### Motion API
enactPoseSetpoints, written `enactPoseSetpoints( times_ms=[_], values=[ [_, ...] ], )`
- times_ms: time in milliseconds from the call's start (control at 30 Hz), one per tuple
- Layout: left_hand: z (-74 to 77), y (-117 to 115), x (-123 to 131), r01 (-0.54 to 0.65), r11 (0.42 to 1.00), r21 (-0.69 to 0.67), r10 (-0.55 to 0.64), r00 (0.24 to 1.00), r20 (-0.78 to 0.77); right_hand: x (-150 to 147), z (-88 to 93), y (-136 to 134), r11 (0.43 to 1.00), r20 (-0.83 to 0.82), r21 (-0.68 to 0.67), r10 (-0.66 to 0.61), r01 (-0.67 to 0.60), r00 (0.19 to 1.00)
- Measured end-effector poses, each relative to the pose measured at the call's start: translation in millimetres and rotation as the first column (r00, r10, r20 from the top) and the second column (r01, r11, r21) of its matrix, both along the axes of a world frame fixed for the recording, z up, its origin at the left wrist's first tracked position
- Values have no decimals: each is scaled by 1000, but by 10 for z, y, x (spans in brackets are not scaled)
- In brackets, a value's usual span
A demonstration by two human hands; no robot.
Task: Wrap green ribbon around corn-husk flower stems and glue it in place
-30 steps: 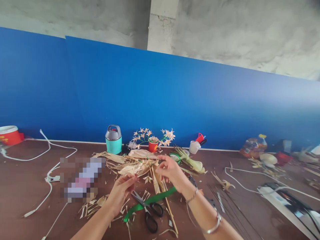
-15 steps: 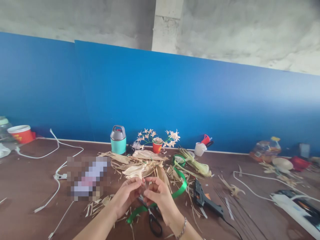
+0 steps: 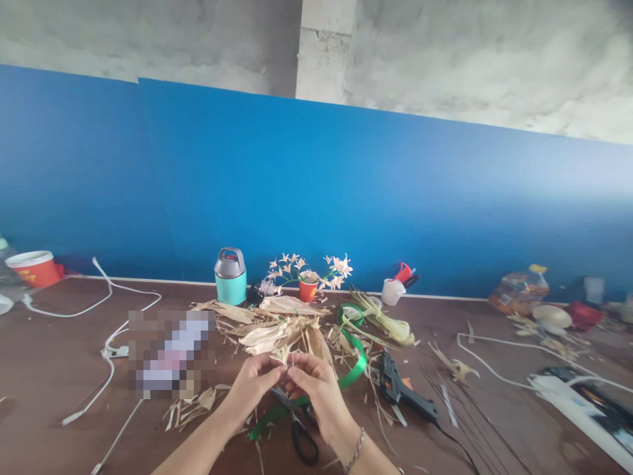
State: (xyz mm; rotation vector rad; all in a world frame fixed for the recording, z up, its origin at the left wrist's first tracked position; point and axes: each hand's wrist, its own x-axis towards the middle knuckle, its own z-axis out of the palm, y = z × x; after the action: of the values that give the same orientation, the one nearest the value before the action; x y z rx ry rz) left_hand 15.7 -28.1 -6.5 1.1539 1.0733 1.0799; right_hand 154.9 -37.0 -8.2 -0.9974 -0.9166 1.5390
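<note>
My left hand (image 3: 258, 381) pinches a small pale husk flower (image 3: 281, 354) between thumb and fingers. Close beside it, my right hand (image 3: 312, 382) is closed at the fingertips on a thin stem (image 3: 293, 359) by the flower. Black-handled scissors (image 3: 304, 443) lie on the table beneath my hands, partly hidden. A green ribbon (image 3: 357, 369) curls from its roll past my right hand. Dried corn husks (image 3: 270, 335) are spread just beyond my fingers.
A black glue gun (image 3: 408, 392) lies to the right, near a white power strip (image 3: 578, 419). Behind the husks stand a teal flask (image 3: 231, 277) and a red cup (image 3: 307, 290) of husk flowers. White cables (image 3: 106, 369) run across the left; a blue panel (image 3: 316, 185) closes the back.
Both hands have shifted, with the fingertips now drawn together around the small flower, which shows more clearly above them. The view has moved slightly.
</note>
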Motion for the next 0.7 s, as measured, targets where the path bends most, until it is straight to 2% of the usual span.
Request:
enactPoseSetpoints(
  times_ms=[133, 267, 367, 467, 700],
  values=[
    [-29, 15, -24, 18, 994, 107, -6, 994, -106, -1, -4, 8, 998, -11, 23, -56, 56, 998],
    [-71, 9, -29, 34, 966, 258, 19, 980, -199, -5, 11, 17, 998, 19, 17, -67, 67, 998],
    [-46, -20, -24, 58, 945, 321, 29, 965, -259, -7, 9, 22, 998, 69, 27, -61, 59, 996],
    [7, -48, -17, 88, 939, 332, 7, 962, -274, -1, -14, 29, 997, 111, 57, -49, 43, 993],
    [56, -50, 1, 31, 963, 268, 25, 979, -202, 12, -33, 43, 993, 168, 116, -54, 34, 984]
  ],
)
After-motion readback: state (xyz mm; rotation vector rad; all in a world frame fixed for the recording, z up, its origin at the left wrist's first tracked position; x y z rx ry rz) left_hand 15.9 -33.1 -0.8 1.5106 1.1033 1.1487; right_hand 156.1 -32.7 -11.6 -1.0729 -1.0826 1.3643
